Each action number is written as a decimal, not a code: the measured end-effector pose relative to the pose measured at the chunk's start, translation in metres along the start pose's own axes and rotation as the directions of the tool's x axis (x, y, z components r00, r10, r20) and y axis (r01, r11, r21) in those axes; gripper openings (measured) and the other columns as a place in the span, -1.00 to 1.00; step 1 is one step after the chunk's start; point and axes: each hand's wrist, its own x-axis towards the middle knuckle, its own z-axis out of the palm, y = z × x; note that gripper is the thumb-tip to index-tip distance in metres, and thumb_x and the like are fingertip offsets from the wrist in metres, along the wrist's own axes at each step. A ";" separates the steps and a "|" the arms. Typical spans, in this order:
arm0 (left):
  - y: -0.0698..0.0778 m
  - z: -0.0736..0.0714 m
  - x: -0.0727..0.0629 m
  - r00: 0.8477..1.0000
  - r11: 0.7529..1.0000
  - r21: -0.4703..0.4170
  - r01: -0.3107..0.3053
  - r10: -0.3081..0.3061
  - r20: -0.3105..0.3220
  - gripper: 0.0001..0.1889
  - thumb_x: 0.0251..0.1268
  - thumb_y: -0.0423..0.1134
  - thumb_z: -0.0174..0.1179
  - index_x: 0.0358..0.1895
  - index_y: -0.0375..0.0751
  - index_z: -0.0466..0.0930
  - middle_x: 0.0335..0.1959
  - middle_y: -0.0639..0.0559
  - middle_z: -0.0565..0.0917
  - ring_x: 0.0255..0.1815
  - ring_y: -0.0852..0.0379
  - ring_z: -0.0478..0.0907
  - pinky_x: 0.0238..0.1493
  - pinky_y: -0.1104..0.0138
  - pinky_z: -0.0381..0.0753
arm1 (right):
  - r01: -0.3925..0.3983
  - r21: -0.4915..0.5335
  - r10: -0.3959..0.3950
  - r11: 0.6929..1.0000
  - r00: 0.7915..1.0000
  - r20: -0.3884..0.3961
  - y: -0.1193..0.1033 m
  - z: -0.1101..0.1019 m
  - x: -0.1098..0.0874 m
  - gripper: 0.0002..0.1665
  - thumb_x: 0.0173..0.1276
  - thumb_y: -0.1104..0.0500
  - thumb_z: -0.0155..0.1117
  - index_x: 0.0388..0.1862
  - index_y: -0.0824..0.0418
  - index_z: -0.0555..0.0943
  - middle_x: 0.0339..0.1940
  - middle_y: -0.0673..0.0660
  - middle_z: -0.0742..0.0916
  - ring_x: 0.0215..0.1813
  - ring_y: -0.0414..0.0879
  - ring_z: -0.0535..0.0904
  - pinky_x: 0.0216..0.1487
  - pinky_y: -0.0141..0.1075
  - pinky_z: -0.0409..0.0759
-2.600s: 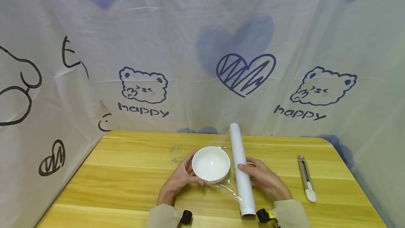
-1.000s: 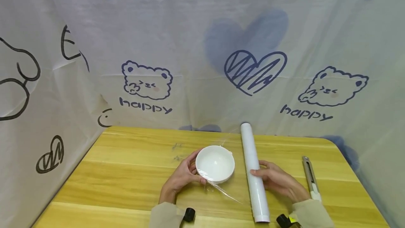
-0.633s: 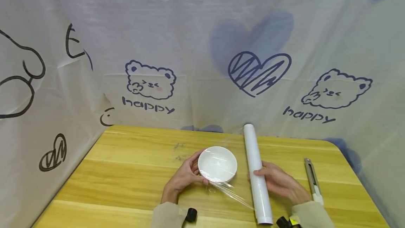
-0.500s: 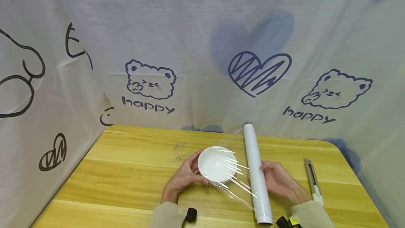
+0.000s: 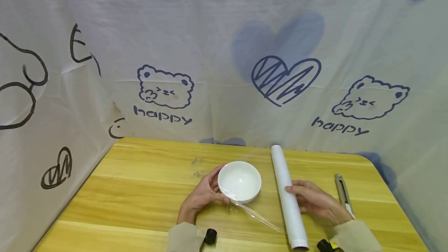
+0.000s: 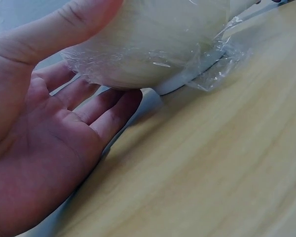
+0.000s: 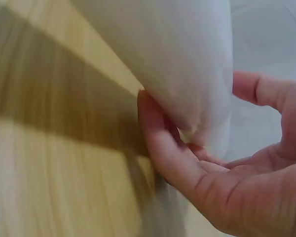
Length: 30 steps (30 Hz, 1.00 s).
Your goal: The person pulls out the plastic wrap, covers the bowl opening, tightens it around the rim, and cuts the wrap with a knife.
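My left hand (image 5: 202, 196) grips a white bowl (image 5: 240, 181) from its left side, thumb at the near rim and fingers curled under the far side. Clear cling film (image 5: 258, 216) stretches from the bowl toward the right, gathered into shiny creases near the thumb; in the left wrist view, wrinkled cling film (image 6: 214, 66) clings round the bowl's outside (image 6: 153, 44). A long white roll of cling film (image 5: 287, 195) lies slanted to the right of the bowl. My right hand (image 5: 316, 200) holds the roll at mid-length, thumb on top; in the right wrist view, fingers (image 7: 163, 148) curl beneath the roll (image 7: 182, 54).
A grey-and-white utility knife (image 5: 342, 189) lies to the right of the roll, its lower end hidden behind my right wrist. The wooden table (image 5: 140, 189) ends at a printed cloth (image 5: 217, 104) at the back, and more cloth hangs at the left.
The roll and my right hand have moved right, away from the bowl, stretching the film between. The right thumb slipped to the roll's side half a second ago and is on top again now.
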 end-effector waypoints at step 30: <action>-0.007 -0.002 0.002 1.000 1.000 -0.021 -0.005 0.006 0.030 0.30 -0.21 -0.48 0.65 0.65 -0.34 -0.06 0.63 -0.37 -0.01 0.56 -0.19 0.16 0.43 0.26 0.36 | 0.106 -0.455 -0.230 0.884 0.946 -0.227 0.014 0.009 -0.007 -0.22 0.50 0.00 0.32 0.38 0.55 0.30 -0.25 0.19 0.53 -0.30 -0.03 0.43 -0.35 -0.29 0.41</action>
